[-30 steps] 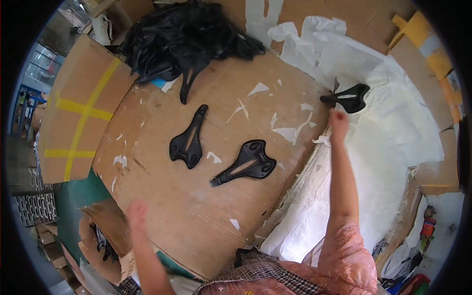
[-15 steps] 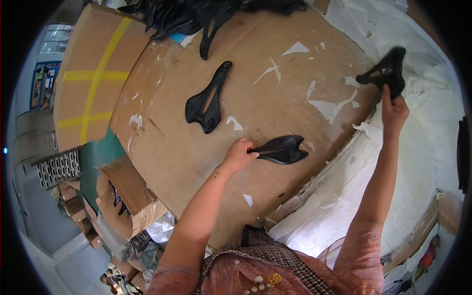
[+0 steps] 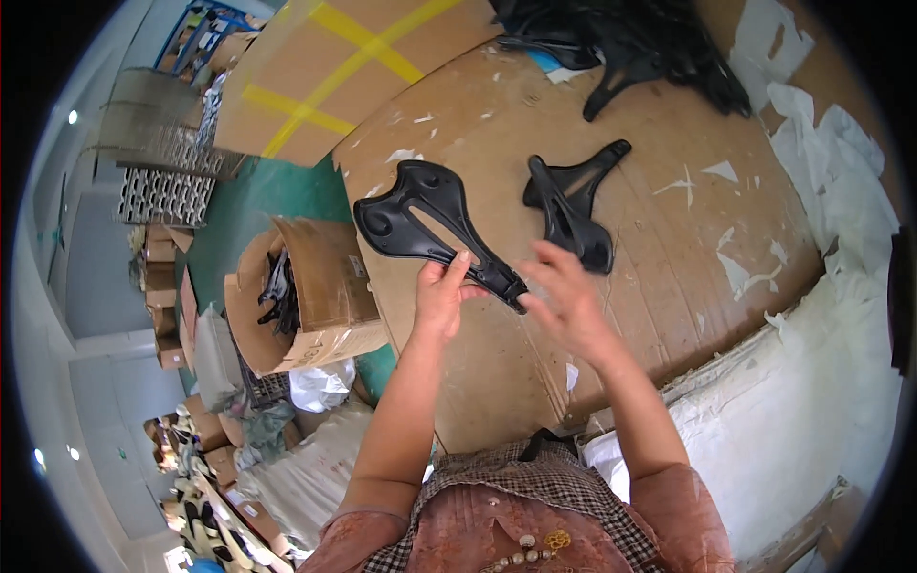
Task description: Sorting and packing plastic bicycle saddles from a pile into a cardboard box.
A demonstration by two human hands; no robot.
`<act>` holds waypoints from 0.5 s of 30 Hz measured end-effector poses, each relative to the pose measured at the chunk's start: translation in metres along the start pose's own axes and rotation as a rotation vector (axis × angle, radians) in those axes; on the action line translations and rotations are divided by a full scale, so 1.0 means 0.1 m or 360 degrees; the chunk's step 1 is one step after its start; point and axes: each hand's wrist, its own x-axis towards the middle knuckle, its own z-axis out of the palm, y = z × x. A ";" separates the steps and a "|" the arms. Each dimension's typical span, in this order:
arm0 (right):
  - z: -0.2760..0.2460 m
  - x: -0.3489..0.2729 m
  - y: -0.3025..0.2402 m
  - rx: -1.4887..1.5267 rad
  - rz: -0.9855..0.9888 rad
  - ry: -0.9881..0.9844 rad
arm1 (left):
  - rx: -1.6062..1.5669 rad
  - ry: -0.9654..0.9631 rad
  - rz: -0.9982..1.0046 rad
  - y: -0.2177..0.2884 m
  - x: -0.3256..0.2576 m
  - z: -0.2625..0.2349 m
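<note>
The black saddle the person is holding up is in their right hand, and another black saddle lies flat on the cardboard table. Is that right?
Not quite. The head view shows the left hand gripping the black saddle, not the right. The right hand is open beside its narrow end. Another black saddle does lie flat on the cardboard table.

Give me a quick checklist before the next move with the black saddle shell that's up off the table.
1. Left hand grips the held saddle shell near its narrow end: ok.
2. Right hand has a grip on the shell: not ok, fingers spread beside the nose; contact cannot be told.
3. Held shell is off the cardboard table: ok.
4. Second saddle shell lies flat on the table, apart from the held one: ok.
5. Open cardboard box beside the table, on the left, already holds dark parts; room left: cannot tell.
6. Pile of black shells sits at the far edge, away from both hands: ok.
</note>
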 end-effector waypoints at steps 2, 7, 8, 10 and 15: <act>0.23 -0.04 -0.03 -0.0020 -0.0030 -0.0132 | -0.0149 -0.0037 0.0048 0.08 -0.10 -0.06; 0.56 -0.21 0.00 0.1085 0.0567 0.0066 | -0.0376 -0.0037 0.0135 0.24 -0.27 -0.13; 0.58 -0.18 -0.08 0.1071 0.0564 0.0039 | -0.0421 -0.0063 0.0153 0.25 -0.33 -0.13; 0.59 -0.11 -0.26 0.1252 0.0780 0.0298 | -0.0423 -0.0046 0.0213 0.27 -0.36 -0.16; 0.54 0.07 -0.22 0.0233 0.0463 0.0106 | -0.0270 -0.0079 0.0354 0.36 -0.40 -0.03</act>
